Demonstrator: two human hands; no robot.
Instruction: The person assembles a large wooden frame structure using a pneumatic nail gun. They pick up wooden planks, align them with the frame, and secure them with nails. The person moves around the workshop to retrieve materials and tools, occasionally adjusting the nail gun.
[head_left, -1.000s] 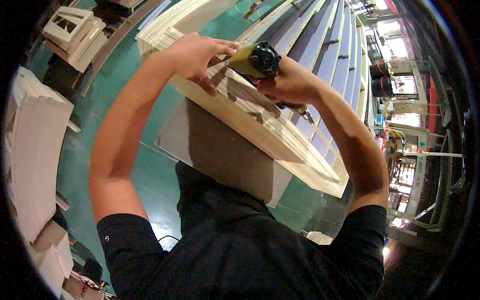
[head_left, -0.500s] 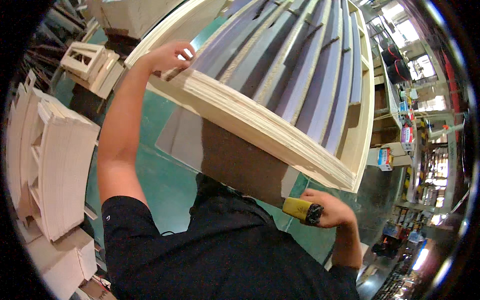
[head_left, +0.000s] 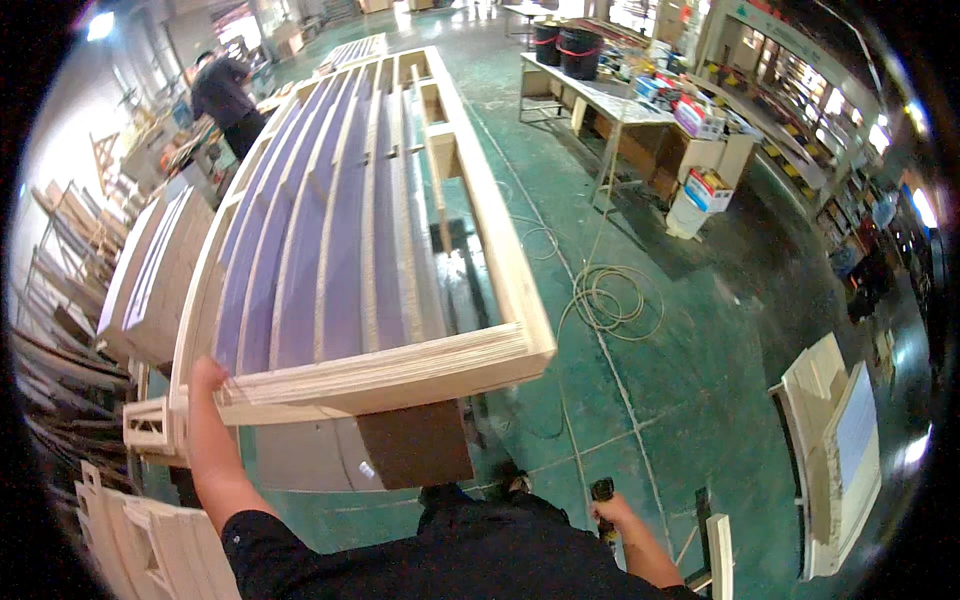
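Wooden frame [head_left: 400, 385] pts fwd, long axis near-to-far

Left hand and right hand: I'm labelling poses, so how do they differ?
The left hand is at the near left corner of the frame; the right hand is away from it. The right hand grips a tool; the left hand shows none. The left hand appears higher in the view than the right hand. Both are bare.

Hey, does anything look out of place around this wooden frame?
One thing: the pale hose or cable on the green floor, right of the wooden frame, lies in loose, uneven loops, so it looks untidy.
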